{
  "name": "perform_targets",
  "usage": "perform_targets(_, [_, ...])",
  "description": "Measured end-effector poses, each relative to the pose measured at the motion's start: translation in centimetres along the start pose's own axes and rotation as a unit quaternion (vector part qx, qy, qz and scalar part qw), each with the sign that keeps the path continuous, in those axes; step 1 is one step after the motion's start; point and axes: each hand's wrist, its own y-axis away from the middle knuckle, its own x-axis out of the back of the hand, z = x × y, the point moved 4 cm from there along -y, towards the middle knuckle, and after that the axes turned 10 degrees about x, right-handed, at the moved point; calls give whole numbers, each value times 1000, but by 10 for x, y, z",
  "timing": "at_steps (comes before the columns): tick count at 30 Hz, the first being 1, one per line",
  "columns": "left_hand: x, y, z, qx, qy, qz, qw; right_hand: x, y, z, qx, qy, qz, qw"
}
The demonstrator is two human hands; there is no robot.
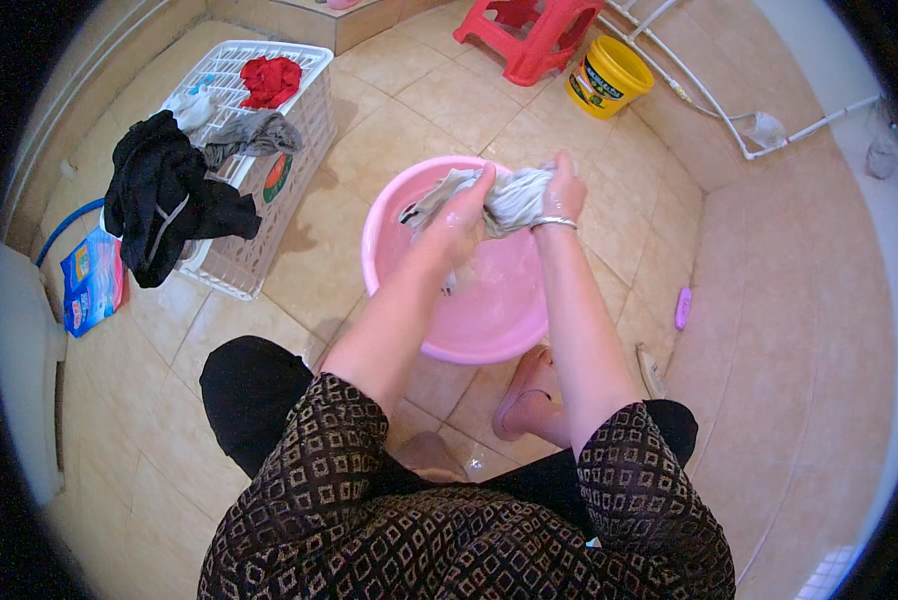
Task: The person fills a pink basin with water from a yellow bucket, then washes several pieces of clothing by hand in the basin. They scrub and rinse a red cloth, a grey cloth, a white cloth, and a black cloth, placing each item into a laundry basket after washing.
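A wet, pale grey-white cloth is stretched and bunched between my two hands over a pink plastic basin. My left hand grips its left part, where a loose end with a dark mark hangs over the basin's far left side. The other end is in the fist of my right hand, near the basin's right rim; a silvery bangle circles that wrist. Water lies in the basin, with a small whitish patch showing below my left hand. The left fingers are partly hidden behind the cloth.
A white plastic basket at left carries black clothing, a grey cloth and a red cloth. Beside it lies a blue packet. A red stool and yellow bucket stand beyond; a purple brush-like object lies right.
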Motion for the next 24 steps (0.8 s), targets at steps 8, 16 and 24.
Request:
perform_targets(8, [107,-19,-3,108,-231,170,952,28,-39,33,101,158,-30,982])
perform_targets(16, [155,-40,-116,216,-103,191,952,27,20,153,1,392,-577,716])
perform_targets(24, [177,-81,-152,152,-18,183,971,-2,60,234,45,282,-314,905])
